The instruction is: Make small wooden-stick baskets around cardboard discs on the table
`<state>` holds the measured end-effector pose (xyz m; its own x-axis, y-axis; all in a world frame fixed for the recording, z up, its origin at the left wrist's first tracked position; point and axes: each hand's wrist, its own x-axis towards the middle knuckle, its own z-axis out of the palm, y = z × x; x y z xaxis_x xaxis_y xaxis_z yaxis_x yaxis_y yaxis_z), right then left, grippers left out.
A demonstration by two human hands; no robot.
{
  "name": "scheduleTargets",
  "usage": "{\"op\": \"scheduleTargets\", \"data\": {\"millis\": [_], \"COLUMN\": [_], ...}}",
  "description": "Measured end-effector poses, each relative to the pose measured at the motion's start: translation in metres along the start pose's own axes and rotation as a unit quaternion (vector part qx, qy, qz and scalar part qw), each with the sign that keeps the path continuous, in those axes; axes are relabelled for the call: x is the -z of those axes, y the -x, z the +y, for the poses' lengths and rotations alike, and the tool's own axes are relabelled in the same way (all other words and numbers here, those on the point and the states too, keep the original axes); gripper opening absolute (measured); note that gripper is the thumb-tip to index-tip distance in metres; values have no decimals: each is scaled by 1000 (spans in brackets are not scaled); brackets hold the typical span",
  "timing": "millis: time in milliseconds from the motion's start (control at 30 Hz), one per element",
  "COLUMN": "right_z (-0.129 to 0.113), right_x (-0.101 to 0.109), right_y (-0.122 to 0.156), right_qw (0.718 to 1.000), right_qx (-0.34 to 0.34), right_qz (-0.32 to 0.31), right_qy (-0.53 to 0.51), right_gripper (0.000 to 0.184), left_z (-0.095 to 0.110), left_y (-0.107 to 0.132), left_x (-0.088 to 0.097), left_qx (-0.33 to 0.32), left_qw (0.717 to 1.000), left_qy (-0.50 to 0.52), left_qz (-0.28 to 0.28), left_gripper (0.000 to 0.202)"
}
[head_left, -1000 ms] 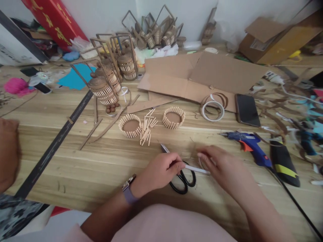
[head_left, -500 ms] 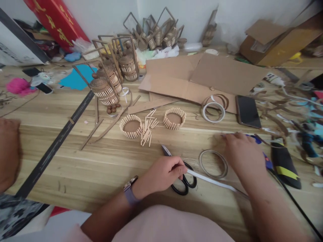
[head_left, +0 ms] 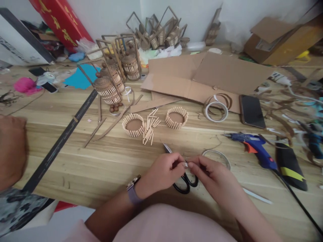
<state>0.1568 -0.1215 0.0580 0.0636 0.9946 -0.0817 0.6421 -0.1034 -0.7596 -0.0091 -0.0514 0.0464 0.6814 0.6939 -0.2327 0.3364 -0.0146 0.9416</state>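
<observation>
My left hand [head_left: 168, 171], a watch on its wrist, pinches the end of a narrow white strip [head_left: 257, 195]. Fingertip to fingertip with it, my right hand [head_left: 214, 171] is closed on the same end. The strip passes beneath my right forearm and its far part shows at the lower right. Under my hands lie black-handled scissors [head_left: 183, 188], partly covered. Just behind my right hand is a thin ring [head_left: 219, 151]. A blue glue gun [head_left: 259, 148] with an orange trigger rests to the right.
Two round stick-walled cardboard bases [head_left: 133, 125] flank a pile of small sticks [head_left: 149, 131]. Farther back are a tape roll [head_left: 216, 111], a phone [head_left: 252, 111], cardboard sheets [head_left: 174, 82] and small lidded buckets [head_left: 107, 90]. Another person's hand [head_left: 11, 151] rests at the left edge.
My right hand has left the glue gun area and come left to meet my left hand at the strip's end. The glue gun is now uncovered. My left hand has hardly moved.
</observation>
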Motion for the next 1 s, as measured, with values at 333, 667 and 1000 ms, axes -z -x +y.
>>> {"op": "scheduleTargets", "data": {"millis": [333,667,1000], "right_z": [-8,-5,-6], "right_x": [3,-5,-13], "right_y": [0,5,-1], "right_qw": [995,998,925], "right_qx": [-55,-8,218], "right_qz": [48,55,200], "right_qy": [-67,-40,240], "right_gripper": [31,24,18], "left_z": [0,2,-6], "left_y": [-4,-3,-2], "left_x": [2,-1,-5], "left_qx": [20,22,1], "left_qw": [984,983,995], "left_qy": [175,179,68], "left_qz": [6,33,76], "left_gripper": [10,4,10]}}
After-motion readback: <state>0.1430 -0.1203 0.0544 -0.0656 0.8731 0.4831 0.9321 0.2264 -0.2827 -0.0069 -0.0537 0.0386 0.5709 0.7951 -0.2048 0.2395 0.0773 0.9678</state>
